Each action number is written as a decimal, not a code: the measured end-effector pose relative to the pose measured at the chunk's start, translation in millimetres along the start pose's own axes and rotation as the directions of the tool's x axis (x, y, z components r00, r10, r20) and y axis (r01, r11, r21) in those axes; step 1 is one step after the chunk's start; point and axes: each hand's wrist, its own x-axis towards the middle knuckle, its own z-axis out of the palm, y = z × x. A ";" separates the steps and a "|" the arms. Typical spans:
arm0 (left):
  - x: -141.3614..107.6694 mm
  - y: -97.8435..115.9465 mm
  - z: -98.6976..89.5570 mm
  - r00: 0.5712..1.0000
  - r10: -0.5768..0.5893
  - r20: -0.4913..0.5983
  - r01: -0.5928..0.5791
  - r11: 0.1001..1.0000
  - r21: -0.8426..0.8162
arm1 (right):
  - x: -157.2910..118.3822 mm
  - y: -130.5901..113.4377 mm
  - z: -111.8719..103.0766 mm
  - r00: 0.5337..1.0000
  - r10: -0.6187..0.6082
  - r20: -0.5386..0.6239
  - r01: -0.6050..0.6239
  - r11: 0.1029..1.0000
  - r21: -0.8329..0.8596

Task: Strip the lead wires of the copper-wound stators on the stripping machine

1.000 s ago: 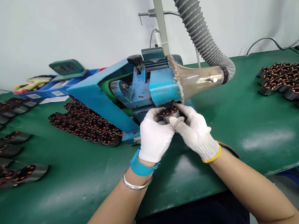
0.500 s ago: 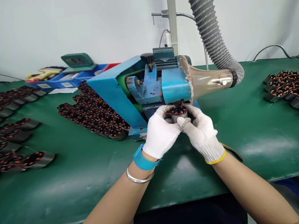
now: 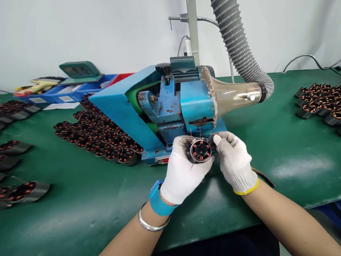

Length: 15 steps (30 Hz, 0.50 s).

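My left hand (image 3: 186,168), in a white glove, is wrapped around a motor stator (image 3: 201,151), a round metal ring with copper windings and a black centre. The stator's open face tilts up toward me, and thin wires stick out from it. Just right of the ring, my right hand (image 3: 234,156), also gloved, has thumb and fingers pinched together; what lies between them is too small to make out. Both hands are in front of a blue belt-driven machine (image 3: 198,101), close below its slotted guard.
Several stators (image 3: 99,137) stand in rows left of the machine, with more at far left (image 3: 28,192) and far right (image 3: 331,108). A clear funnel (image 3: 233,91) joins a grey hose (image 3: 230,29). Behind are blue bins (image 3: 49,95) and a clock (image 3: 79,70).
The stator has come down and toward me, away from the machine's guard, and its face has tipped up. My right hand has moved off the ring to its right side.
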 end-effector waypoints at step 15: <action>16.9 7.9 -0.2 0.979 -0.145 -0.146 0.138 0.989 -0.052 | 1.1 1.9 10.8 0.973 0.003 0.232 0.008 0.999 -0.044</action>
